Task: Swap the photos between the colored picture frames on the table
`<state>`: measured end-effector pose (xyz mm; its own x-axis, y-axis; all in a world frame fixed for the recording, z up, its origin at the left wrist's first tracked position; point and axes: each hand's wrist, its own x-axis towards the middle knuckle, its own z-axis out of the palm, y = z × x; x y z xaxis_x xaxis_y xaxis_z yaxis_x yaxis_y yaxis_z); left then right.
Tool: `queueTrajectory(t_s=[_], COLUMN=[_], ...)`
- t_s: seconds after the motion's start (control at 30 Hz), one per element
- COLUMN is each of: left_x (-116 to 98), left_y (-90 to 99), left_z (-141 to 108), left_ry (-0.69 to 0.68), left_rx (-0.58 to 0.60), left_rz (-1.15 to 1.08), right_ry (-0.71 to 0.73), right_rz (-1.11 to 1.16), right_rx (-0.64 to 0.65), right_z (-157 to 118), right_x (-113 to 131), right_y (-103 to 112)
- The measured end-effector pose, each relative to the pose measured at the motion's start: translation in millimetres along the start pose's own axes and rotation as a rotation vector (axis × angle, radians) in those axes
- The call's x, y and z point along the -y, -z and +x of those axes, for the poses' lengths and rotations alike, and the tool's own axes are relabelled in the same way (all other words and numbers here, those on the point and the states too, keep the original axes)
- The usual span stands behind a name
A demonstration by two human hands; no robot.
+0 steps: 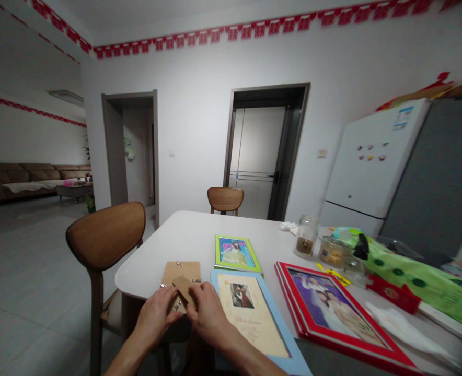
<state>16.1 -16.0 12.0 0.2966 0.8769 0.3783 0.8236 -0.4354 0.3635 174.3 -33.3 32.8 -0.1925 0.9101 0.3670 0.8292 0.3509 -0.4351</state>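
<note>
Near the table's front left lies a brown backing board with small metal clips at its edges. A smaller brown piece is tilted over it, between my two hands. My left hand has its fingers curled at the left side of the board, close to a clip. My right hand pinches the small brown piece between thumb and fingers. To the right lies a light blue frame with a beige print, and behind it a green frame with a photo.
Red frames are stacked on the right of the white table. Beyond them are a glass jar, a food container, a green bag and tissue. Wooden chairs stand left and behind.
</note>
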Motion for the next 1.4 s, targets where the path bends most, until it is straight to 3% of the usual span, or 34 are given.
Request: queueTrajectory(t_s=[0.13,0.23,0.37,0.57,0.83,1.13,1.27,1.4], left_x=[-19,-44,-85,-120,-120,-111,-112,-110], left_y=[-4.9,-11.9,-26.4,-42.3,-27.2,-41.1,-39.1,-40.6], left_z=[-2,-4,-9,-11,-14,-14,-17,-19], left_ry=[-0.141,-0.282,-0.386,-0.325,-0.267,-0.288,-0.206,-0.221], left_rx=[-0.175,-0.226,-0.118,0.121,0.184,0.415,0.405,0.379], left_rz=[0.07,0.077,0.038,-0.045,-0.132,-0.071,-0.03,-0.108], right_ry=[0.065,0.052,-0.101,-0.22,-0.189,-0.206,-0.225,-0.263], right_rz=[0.1,0.121,0.14,0.078,0.003,-0.071,-0.079,-0.136], right_rx=[-0.085,-0.074,-0.022,0.034,0.078,0.057,0.084,0.047], right_z=[-13,-33,-66,-88,-99,-93,-93,-92], right_x=[-6,-22,-56,-91,-92,-79,-69,-82], right_y=[37,71,100,102,102,104,109,105])
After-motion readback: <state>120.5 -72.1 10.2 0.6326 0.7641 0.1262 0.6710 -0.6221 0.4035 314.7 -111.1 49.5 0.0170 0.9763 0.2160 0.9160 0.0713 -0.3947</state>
